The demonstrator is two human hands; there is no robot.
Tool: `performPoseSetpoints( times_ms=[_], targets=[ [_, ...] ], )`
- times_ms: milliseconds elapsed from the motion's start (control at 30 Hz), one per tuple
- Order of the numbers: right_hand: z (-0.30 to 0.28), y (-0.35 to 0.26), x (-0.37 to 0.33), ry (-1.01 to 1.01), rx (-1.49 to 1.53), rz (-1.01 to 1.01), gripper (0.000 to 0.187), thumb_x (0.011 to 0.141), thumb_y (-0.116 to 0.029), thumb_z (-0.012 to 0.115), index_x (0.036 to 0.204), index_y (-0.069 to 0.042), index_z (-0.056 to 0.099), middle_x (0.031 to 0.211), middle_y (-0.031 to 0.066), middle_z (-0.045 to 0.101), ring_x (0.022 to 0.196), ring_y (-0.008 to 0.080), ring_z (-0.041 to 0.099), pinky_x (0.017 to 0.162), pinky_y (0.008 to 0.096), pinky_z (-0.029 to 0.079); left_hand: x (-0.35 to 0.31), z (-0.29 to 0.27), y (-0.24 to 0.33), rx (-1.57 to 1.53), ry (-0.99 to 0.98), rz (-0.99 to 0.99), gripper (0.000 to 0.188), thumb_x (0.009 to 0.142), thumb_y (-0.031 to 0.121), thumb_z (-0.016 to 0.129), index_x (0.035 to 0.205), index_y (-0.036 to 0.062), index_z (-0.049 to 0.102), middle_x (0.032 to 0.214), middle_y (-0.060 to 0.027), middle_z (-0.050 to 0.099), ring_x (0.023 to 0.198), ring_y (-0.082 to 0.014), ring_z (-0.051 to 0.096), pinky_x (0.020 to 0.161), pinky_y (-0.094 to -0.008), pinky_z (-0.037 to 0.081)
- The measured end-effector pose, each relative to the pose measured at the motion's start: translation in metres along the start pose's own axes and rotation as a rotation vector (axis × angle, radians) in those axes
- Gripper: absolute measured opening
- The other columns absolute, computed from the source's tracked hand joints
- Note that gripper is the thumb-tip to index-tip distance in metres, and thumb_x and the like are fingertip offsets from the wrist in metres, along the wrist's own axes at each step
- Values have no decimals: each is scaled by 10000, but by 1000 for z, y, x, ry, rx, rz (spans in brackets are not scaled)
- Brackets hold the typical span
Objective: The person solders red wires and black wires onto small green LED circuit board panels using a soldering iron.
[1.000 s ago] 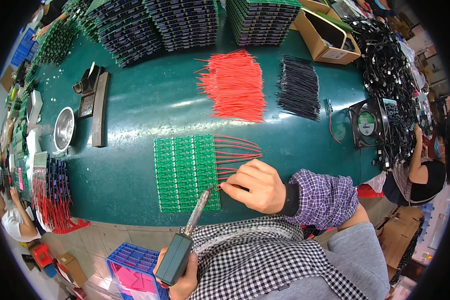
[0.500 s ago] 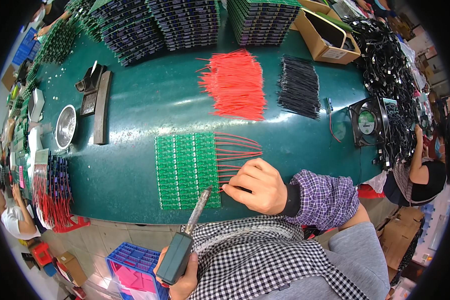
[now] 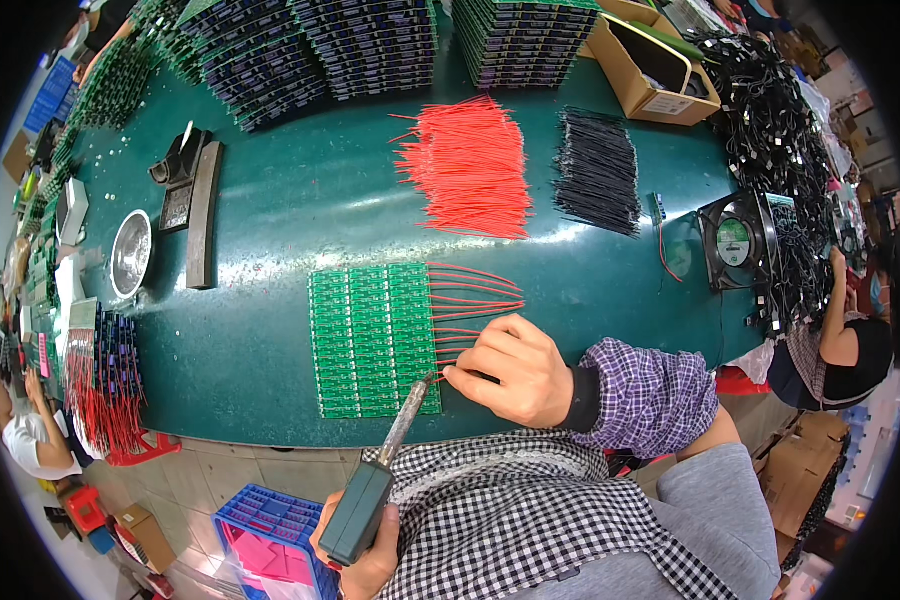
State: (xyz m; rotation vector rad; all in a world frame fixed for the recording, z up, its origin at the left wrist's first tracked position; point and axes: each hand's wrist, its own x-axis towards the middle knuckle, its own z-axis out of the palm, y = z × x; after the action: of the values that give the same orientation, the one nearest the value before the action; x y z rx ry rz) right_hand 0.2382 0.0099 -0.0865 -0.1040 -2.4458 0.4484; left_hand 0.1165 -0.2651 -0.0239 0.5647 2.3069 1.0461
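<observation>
A green circuit board panel (image 3: pixel 370 340) lies on the table in front of me, with several red wires (image 3: pixel 475 284) sticking out from its right edge. My left hand (image 3: pixel 378 560) is wrapped round the dark grey boxy handle of a soldering iron (image 3: pixel 362 510). The iron's metal shaft slants up and its tip meets the board's lower right edge. Just right of that tip, my right hand (image 3: pixel 520 372) pinches a red wire (image 3: pixel 444 376) whose end is at the board's edge. Most of this wire is hidden by my fingers.
Beyond the board lie a pile of red wires (image 3: pixel 470 170) and a pile of black wires (image 3: pixel 597 172). Stacked circuit boards (image 3: pixel 365 50) stand at the back. A metal bowl (image 3: pixel 132 253) and a dark bar (image 3: pixel 204 215) are at left, a fan (image 3: pixel 735 243) and tangled black cables (image 3: pixel 770 110) at right.
The soldering iron has shifted slightly right, its tip moving from the board's surface to the edge beside the pinched wire. My right hand has barely moved.
</observation>
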Motion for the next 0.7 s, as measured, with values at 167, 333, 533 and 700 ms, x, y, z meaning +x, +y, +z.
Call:
performPoseSetpoints(
  times_ms=[167, 333, 533, 700],
  targets=[
    [0, 0, 1, -5, 6, 2, 233, 696, -88, 722, 925, -47, 745, 871, 26, 678, 745, 179, 624, 755, 348, 518, 0, 3, -2, 64, -47, -7, 373, 851, 287, 852, 1087, 15, 755, 1002, -171, 762, 884, -338, 735, 762, -419, 568],
    [0, 0, 1, -7, 6, 0, 226, 708, -87, 723, 929, -43, 741, 874, 28, 676, 743, 179, 623, 751, 350, 517, -7, 6, -29, 0, 69, 67, 323, 789, 22, 856, 1064, -43, 701, 971, -127, 720, 818, -232, 665, 760, -351, 530],
    [1, 0, 1, -6, 3, -2, 230, 707, -88, 724, 932, -45, 742, 873, 25, 676, 742, 180, 621, 749, 349, 514, -12, 7, -41, -70, 117, 78, 361, 797, 34, 862, 1104, -42, 687, 1011, -131, 707, 853, -235, 650, 771, -350, 519],
    [-1, -1, 1, -9, -9, -4, 234, 702, -88, 721, 932, -48, 744, 873, 22, 676, 751, 180, 625, 756, 348, 513, -16, 8, -48, -105, 150, 39, 393, 800, 28, 864, 1138, -40, 675, 1035, -126, 697, 872, -224, 638, 781, -345, 514]
  ],
)
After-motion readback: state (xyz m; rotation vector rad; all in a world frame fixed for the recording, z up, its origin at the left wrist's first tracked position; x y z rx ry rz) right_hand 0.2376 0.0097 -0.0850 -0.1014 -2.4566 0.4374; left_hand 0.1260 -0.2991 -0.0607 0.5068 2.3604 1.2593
